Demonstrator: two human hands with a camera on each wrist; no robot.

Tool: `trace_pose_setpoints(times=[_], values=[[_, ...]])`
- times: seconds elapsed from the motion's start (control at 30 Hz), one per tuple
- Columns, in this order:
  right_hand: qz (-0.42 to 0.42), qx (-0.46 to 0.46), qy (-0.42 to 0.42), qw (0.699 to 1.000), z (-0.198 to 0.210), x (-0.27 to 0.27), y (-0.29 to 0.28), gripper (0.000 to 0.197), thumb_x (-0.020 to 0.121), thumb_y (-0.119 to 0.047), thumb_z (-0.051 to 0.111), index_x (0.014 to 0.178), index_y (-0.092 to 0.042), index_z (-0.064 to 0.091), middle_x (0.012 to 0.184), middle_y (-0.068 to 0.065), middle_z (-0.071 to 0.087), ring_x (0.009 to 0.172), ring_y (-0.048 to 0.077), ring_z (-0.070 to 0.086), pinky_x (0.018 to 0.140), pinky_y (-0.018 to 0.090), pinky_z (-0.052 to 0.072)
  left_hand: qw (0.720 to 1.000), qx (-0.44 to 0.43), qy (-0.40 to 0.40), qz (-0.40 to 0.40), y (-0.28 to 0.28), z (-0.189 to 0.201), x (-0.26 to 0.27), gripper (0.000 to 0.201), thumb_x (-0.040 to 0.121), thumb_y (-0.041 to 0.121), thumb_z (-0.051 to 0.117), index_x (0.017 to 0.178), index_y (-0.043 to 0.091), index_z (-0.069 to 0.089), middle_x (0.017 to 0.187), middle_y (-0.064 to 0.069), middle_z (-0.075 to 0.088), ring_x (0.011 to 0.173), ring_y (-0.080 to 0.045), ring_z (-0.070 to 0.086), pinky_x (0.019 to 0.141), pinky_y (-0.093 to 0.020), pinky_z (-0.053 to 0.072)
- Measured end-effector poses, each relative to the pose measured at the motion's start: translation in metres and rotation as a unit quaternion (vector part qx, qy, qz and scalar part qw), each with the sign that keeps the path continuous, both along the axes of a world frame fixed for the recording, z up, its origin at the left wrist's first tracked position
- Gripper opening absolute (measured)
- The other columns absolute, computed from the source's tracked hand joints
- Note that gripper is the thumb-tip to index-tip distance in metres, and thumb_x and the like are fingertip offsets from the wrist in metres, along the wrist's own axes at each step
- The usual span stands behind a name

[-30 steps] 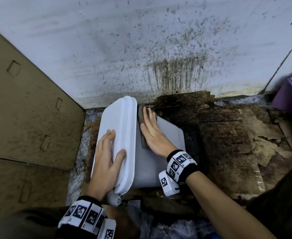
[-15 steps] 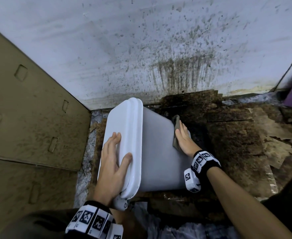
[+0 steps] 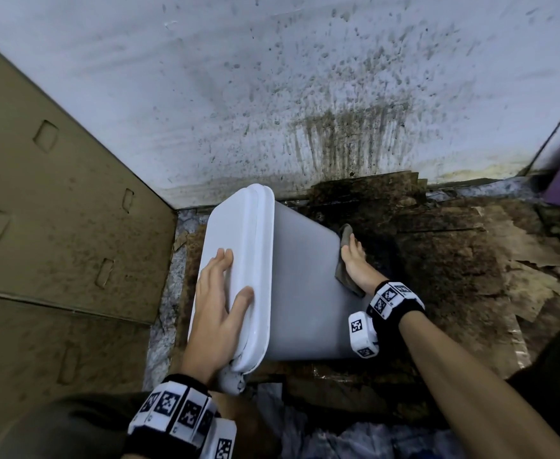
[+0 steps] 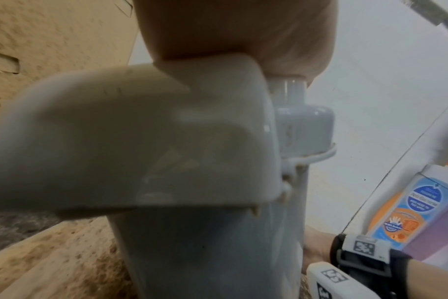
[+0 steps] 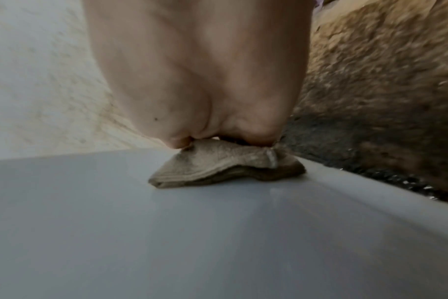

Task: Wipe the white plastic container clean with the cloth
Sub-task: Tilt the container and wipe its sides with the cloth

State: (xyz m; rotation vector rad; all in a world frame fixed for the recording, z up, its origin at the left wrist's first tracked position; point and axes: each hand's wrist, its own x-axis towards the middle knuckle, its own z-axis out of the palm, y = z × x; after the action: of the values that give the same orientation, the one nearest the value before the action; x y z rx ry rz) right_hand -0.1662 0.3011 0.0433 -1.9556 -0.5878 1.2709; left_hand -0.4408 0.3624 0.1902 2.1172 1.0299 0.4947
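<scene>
Right hand (image 3: 358, 266) slid cloth (image 3: 344, 260) to container (image 3: 301, 293) far edge; fingers hidden, grip unclear; left hand (image 3: 217, 303) flat on lid.

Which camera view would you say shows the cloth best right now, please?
The right wrist view: the folded, soiled cloth fills the centre, pressed onto the white plastic container by the right hand. The head view shows only its edges past the fingers. The left wrist view does not show it.

Cloth (image 3: 346, 260) mostly hidden under right hand (image 3: 358, 265); bottle (image 4: 407, 204) label blurred.
</scene>
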Motion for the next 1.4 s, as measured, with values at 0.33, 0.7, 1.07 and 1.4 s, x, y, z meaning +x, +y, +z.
trace_pose_setpoints(times=[0.33,0.7,1.07,1.4], values=[[0.103,0.183,-0.050,0.976,0.108,-0.072,0.013,0.053,0.111,-0.029,0.017,0.159,-0.021,-0.006,0.165,-0.005,-0.015,0.151,0.013,-0.021,0.119,0.026,-0.013,1.000,0.009,0.001,-0.001,0.000,0.000,0.002,0.066,0.092,0.053,0.039,0.149,0.020,0.034,0.152,0.014,0.029,0.151,-0.009,0.020,0.124,-0.038,0.018],[0.165,0.189,-0.142,0.958,0.065,-0.059,0.012,0.061,0.109,-0.040,0.021,0.156,-0.028,-0.017,0.163,-0.009,-0.028,0.150,0.009,-0.025,0.122,0.032,-0.012,1.000,0.006,-0.010,0.005,0.005,-0.004,-0.003,0.055,0.094,0.051,0.041,0.146,0.035,0.032,0.150,0.018,0.031,0.151,-0.008,0.022,0.124,-0.046,0.022],[0.043,-0.010,-0.006,0.999,-0.045,0.010,-0.021,0.065,0.107,-0.051,0.017,0.158,-0.026,-0.015,0.165,-0.004,-0.025,0.151,0.011,-0.022,0.124,0.038,-0.011,1.000,-0.021,-0.014,0.010,0.006,-0.001,-0.007,0.050,0.093,0.051,0.043,0.141,0.049,0.028,0.151,0.017,0.032,0.151,-0.007,0.021,0.124,-0.047,0.021],[0.021,0.013,-0.037,0.999,-0.006,-0.026,-0.015,0.059,0.110,-0.036,0.014,0.157,-0.015,-0.014,0.165,0.002,-0.024,0.151,0.017,-0.024,0.122,0.035,-0.016,1.000,-0.008,-0.005,0.011,0.007,-0.003,-0.008,0.059,0.093,0.052,0.040,0.147,0.031,0.032,0.150,0.014,0.031,0.151,-0.009,0.022,0.124,-0.047,0.020]])
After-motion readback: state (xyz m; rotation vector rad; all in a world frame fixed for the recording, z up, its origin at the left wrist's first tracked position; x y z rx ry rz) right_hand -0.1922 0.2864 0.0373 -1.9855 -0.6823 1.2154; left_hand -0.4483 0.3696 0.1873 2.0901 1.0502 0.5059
